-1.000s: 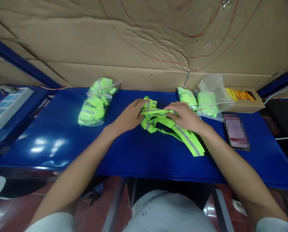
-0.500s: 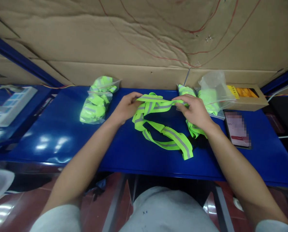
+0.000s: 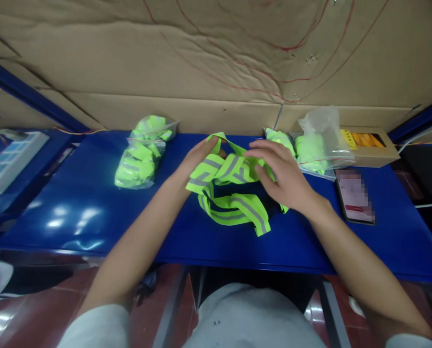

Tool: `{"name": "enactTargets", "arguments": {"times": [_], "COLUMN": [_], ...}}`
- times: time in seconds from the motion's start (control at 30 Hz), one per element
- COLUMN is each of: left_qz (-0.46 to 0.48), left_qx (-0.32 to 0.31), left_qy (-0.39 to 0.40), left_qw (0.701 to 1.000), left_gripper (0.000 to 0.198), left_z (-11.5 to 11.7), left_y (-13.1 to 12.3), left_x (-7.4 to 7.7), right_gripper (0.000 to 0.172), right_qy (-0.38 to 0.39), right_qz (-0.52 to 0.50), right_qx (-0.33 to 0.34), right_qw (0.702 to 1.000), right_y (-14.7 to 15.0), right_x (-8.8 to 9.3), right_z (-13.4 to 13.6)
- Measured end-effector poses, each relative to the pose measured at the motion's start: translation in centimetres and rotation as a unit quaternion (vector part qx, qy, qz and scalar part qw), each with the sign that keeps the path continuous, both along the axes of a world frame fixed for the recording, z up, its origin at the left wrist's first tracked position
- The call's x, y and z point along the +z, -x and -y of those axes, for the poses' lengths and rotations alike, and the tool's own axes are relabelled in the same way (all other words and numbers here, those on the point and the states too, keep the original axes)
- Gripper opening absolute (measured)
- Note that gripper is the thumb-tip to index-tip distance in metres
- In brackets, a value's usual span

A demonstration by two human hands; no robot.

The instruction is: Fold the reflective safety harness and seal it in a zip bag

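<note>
A neon-green reflective strap vest (image 3: 230, 193) with grey bands lies bunched on the blue table (image 3: 92, 217) in front of me. My left hand (image 3: 196, 162) grips its upper left fold, fingers under the strap. My right hand (image 3: 279, 176) rests on the right side of the bundle, fingers curled over the straps. One strap end hangs down toward the table's front edge.
A clear bag of folded green vests (image 3: 139, 154) lies at the left back. More bagged vests (image 3: 312, 145) sit at the right back beside a small cardboard box (image 3: 368, 145). A phone (image 3: 355, 195) lies at the right. A cardboard wall (image 3: 201, 63) stands behind.
My hands have come closer together, gathering the stretched-out straps into a more compact bundle. The loose strap end has been drawn in to the left.
</note>
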State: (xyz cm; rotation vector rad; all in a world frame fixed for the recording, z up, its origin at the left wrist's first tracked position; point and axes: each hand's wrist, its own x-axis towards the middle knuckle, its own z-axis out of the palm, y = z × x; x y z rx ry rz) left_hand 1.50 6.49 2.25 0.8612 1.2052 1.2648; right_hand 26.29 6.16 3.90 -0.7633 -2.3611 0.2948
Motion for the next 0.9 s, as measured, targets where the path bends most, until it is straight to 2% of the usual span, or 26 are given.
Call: {"name": "enactTargets", "arguments": {"times": [0.07, 0.17, 0.27, 0.37, 0.43, 0.5, 0.57, 0.63, 0.7, 0.8, 0.9], "left_qz": [0.007, 0.014, 0.032, 0.05, 0.045, 0.03, 0.001, -0.029, -0.05, -0.024, 0.063], "left_qx": [-0.019, 0.003, 0.014, 0.017, 0.03, 0.037, 0.033, 0.006, -0.03, -0.033, 0.025], "left_qy": [0.001, 0.032, 0.059, 0.028, 0.002, -0.018, -0.046, -0.071, -0.087, -0.083, -0.066], "left_qw": [1.0, 0.999, 0.998, 0.998, 0.999, 0.999, 0.998, 0.997, 0.995, 0.996, 0.996], "left_gripper": [0.031, 0.037, 0.041, 0.046, 0.05, 0.053, 0.058, 0.062, 0.067, 0.067, 0.05], "left_z": [0.8, 2.0, 2.4, 2.4, 2.7, 3.3, 4.1, 4.9, 5.4, 5.4, 4.6], "left_y": [-1.0, -1.8, -1.4, -0.8, -1.0, -1.8, -2.9, -3.9, -4.7, -5.2, -5.1], "left_x": [-0.5, -1.2, -1.2, -0.4, 0.1, 0.5, 0.7, 0.8, 0.7, 0.2, -0.4], "right_gripper": [0.049, 0.055, 0.037, 0.027, 0.025, 0.03, 0.042, 0.057, 0.065, 0.054, 0.047], "right_qy": [0.013, 0.018, -0.011, -0.031, 0.013, 0.111, 0.246, 0.377, 0.471, 0.532, 0.544], "right_qz": [0.015, 0.08, 0.137, 0.139, 0.081, 0.005, -0.066, -0.125, -0.173, -0.23, -0.268], "right_qx": [0.03, 0.043, 0.015, 0.035, 0.044, 0.007, -0.037, -0.046, -0.044, -0.059, -0.052], "right_qw": [0.999, 0.996, 0.99, 0.989, 0.996, 0.994, 0.966, 0.917, 0.864, 0.812, 0.793], "right_y": [1.0, 1.6, 1.2, 0.6, 0.6, 0.9, 1.4, 1.9, 2.4, 2.8, 2.8], "right_x": [0.1, -0.8, -2.0, -2.7, -2.8, -2.8, -2.7, -2.8, -3.0, -3.7, -4.3], "right_z": [1.3, 1.9, 2.0, 2.4, 3.0, 3.8, 4.4, 4.6, 4.4, 3.8, 3.3]}}
